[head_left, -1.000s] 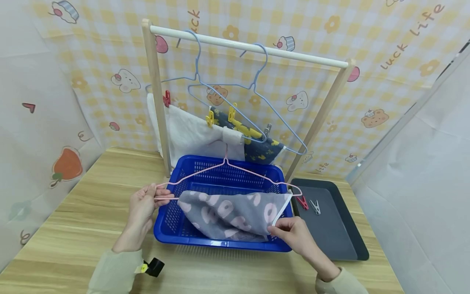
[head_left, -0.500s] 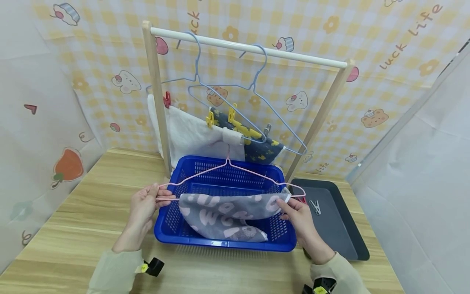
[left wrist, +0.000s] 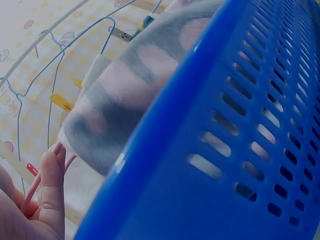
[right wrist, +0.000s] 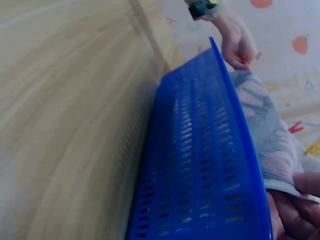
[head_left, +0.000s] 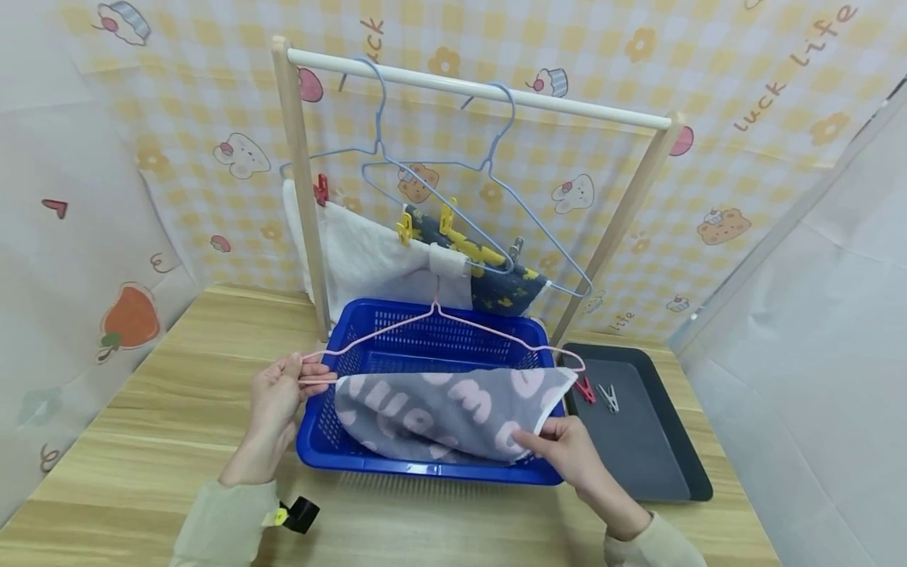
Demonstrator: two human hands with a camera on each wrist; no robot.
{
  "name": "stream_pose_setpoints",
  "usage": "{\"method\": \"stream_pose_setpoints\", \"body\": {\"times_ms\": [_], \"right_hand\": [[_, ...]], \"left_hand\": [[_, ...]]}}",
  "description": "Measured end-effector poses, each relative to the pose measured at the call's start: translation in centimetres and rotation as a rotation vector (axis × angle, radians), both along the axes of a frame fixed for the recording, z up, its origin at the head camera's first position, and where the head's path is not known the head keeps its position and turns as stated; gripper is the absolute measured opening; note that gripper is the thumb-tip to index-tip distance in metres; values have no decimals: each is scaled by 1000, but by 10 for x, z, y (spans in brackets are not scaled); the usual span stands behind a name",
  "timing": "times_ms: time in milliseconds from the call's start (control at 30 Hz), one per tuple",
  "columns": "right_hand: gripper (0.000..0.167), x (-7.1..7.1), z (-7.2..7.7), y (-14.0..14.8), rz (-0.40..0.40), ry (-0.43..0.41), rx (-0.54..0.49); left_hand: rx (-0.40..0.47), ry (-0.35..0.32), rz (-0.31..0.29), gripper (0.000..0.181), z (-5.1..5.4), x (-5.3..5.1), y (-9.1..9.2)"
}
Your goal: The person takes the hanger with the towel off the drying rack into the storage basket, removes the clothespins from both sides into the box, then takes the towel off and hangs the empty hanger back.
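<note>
Left of centre: left hand (head_left: 278,395), grip pinching the left end of the pink wire hanger (head_left: 436,308); a loosened pinch could tip it. Centre: gray-and-pink printed towel (head_left: 453,413) over the hanger's lower bar, above the blue plastic basket (head_left: 425,470). Seemingly unclipped, so uneven overhang may let it slip. Back layer hidden, possibly bunched. Right of centre: right hand (head_left: 572,457), grip pinching the towel's white-trimmed edge; overpulling could skew it.

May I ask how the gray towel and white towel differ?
The gray towel bears pink shapes; the white towel looks plain. A red clip grips the white towel; the gray towel shows none. The right hand holds the gray towel; the white towel hangs untouched. Both drape over hangers.
</note>
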State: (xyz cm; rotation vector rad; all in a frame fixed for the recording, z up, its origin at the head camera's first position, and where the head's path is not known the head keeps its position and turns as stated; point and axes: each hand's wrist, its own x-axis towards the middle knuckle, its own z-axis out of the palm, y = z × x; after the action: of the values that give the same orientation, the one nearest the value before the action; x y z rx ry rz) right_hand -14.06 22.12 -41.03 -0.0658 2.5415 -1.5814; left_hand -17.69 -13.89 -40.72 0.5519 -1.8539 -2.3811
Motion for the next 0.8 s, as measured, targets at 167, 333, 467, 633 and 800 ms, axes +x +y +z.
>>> {"method": "stream_pose_setpoints", "body": {"times_ms": [167, 333, 467, 633, 800], "right_hand": [[23, 7, 0, -1, 99, 37, 83], [18, -1, 4, -2, -85, 31, -57], [26, -14, 11, -1, -285, 10, -247], [35, -27, 19, 4, -382, -24, -364], [7, -31, 19, 5, -425, -17, -386]], "left_hand": [[43, -8, 5, 35, 0, -1, 0], [41, 3, 0, 33, 0, -1, 1], [14, 6, -13, 33, 0, -1, 0], [-20, -7, -32, 35, 1, 0, -3], [-31, -7, -34, 35, 1, 0, -5]]}}
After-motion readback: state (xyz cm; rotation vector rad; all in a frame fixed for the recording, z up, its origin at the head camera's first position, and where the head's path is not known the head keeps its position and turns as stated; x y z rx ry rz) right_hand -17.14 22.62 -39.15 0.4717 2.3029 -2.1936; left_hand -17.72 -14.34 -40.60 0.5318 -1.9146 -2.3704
